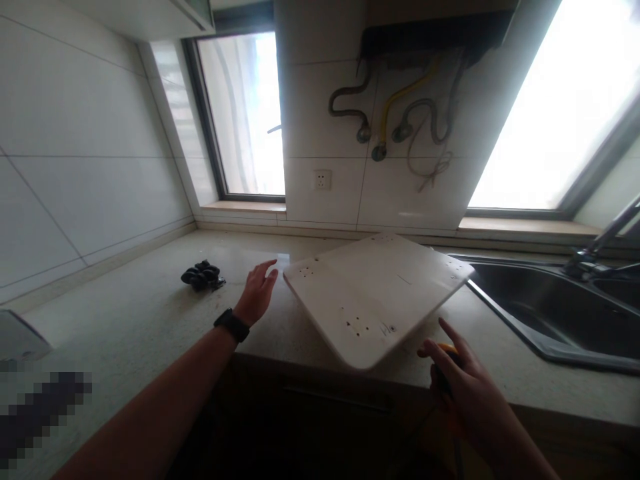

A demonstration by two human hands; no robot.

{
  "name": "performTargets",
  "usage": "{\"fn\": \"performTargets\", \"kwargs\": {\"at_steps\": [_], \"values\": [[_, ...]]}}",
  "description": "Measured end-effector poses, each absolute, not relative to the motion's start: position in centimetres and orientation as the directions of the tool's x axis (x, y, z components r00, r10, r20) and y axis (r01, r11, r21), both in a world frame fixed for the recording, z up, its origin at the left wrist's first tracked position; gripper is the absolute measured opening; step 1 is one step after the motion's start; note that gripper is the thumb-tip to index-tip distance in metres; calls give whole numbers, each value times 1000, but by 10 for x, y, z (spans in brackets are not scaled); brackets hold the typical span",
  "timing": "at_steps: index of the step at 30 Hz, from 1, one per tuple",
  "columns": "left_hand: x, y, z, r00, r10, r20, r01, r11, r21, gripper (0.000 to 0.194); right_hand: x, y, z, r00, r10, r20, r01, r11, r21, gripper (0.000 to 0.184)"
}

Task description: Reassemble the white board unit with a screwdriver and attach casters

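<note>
A white board (370,293) with rounded corners lies on the counter, its near corner pointing towards me. Clusters of small dark holes show near its corners. My left hand (259,288), with a black band on the wrist, is open just off the board's left corner and holds nothing. To the right of the near corner, my right hand (457,373) is closed round a yellow-and-black handled tool (449,349) that looks like a screwdriver, its forefinger stretched out. Most of the tool is hidden by the hand and shadow. A small pile of black parts (201,275) lies left of my left hand.
A dark sink (540,300) with a metal faucet (583,263) is set into the counter (150,313) at right. Behind are a tiled wall with a socket (322,179), hoses and a yellow pipe (395,100), and two windows. A pale box-like object (20,337) stands at far left.
</note>
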State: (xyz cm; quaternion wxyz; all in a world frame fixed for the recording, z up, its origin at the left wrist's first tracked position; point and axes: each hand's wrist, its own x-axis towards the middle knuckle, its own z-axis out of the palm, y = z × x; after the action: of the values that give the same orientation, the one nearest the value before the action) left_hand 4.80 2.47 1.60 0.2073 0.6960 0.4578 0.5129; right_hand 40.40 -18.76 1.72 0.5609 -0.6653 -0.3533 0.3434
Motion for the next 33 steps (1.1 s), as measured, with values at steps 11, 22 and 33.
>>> {"fn": "performTargets", "kwargs": {"at_steps": [11, 22, 33], "values": [[62, 27, 3, 95, 951, 295, 242, -309, 920, 55, 390, -180, 19, 502, 865, -7, 249, -152, -957, 105], [86, 34, -2, 137, 954, 268, 171, -290, 942, 66, 376, -173, 11, 574, 811, 113, 205, -9, -979, 100], [72, 19, 1, 73, 915, 396, 289, -400, 870, 44, 373, -175, 21, 486, 873, -38, 9, -48, -999, 104]]}}
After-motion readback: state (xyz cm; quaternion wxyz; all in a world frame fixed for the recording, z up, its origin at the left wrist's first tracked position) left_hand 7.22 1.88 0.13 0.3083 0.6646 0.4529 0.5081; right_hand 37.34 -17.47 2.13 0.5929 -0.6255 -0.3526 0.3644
